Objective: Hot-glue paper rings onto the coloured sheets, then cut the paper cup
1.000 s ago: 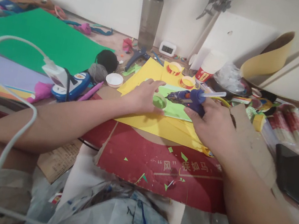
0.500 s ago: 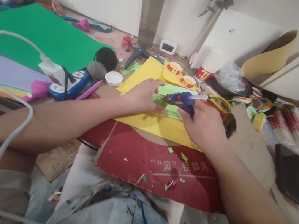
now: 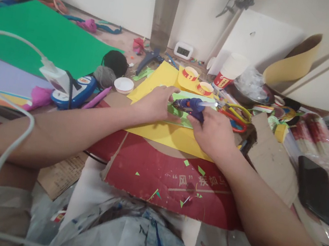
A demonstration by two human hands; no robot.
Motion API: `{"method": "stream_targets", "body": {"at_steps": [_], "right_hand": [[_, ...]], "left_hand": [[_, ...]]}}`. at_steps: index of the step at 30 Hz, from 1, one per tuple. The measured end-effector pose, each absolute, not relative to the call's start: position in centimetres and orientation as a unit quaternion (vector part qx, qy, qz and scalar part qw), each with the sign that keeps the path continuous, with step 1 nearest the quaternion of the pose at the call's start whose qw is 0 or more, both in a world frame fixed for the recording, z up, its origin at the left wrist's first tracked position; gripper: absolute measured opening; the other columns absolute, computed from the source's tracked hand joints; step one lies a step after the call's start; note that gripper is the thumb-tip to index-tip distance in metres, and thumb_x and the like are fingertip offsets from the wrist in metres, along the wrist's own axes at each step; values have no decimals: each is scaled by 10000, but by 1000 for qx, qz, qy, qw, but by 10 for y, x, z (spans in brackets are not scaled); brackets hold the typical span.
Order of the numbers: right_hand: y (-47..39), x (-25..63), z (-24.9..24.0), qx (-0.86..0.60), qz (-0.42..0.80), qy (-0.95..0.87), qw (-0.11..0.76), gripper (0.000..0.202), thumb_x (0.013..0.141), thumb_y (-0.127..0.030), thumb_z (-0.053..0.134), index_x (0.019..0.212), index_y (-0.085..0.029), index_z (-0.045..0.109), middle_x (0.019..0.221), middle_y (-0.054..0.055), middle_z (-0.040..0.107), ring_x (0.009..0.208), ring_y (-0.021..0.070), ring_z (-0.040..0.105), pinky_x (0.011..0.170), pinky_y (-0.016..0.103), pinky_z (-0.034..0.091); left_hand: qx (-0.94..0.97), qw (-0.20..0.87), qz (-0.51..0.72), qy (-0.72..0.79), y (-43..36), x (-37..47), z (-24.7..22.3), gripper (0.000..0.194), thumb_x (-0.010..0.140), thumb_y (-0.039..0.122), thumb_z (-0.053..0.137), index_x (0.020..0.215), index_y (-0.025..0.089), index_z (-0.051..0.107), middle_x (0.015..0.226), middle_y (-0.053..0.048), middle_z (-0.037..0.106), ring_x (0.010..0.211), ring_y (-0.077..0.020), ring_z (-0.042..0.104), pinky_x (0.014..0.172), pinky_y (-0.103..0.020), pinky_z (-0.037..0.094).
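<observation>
My right hand (image 3: 216, 133) is closed round a blue hot glue gun (image 3: 196, 108), whose clear glue stick juts from the back end. Its dark nozzle points left at a green paper piece (image 3: 170, 109), which the curved fingers of my left hand (image 3: 155, 103) hold; my fingers partly hide it. Under both hands lies a light green paper sheet (image 3: 187, 121) on top of yellow paper (image 3: 165, 136). Just beyond them, two red-and-white paper rings (image 3: 205, 88) sit on the yellow paper.
Red cardboard (image 3: 149, 175) with green scraps covers the near edge. A white bottle cap (image 3: 123, 85), black yarn (image 3: 115, 62) and green sheet (image 3: 45, 40) are left. Scissors (image 3: 239, 113), a paper cup (image 3: 229, 71) and a black phone (image 3: 318, 190) are right. A bottle (image 3: 164, 17) stands behind.
My right hand has brought the glue gun slightly left, nearer my left hand and the green paper piece. The whole view has shifted a little.
</observation>
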State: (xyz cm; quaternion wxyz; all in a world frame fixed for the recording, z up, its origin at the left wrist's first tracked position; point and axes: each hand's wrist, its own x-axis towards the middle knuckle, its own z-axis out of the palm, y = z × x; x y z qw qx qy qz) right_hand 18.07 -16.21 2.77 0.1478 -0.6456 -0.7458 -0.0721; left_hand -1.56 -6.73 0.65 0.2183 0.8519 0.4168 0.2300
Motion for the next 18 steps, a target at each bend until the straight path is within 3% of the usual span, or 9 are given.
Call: {"method": "stream_targets", "body": {"at_steps": [12, 18], "right_hand": [[-169, 185, 34, -660, -93, -735, 123, 262, 1003, -314, 566, 1144, -134, 694, 1006, 196, 781, 943, 369, 732, 769, 420, 494], [-176, 192, 35, -658, -103, -728, 164, 254, 1014, -368, 557, 1083, -164, 692, 958, 200, 761, 935, 387, 715, 802, 468, 511]], "left_hand": [[846, 217, 219, 435, -71, -13, 11, 880, 709, 446, 928, 1462, 169, 567, 1232, -121, 704, 1178, -317, 646, 1024, -431, 511], [843, 209, 211, 448, -80, -12, 14, 916, 743, 489, 921, 1504, 175, 519, 1271, -140, 670, 1218, -327, 623, 1054, -446, 499]]}}
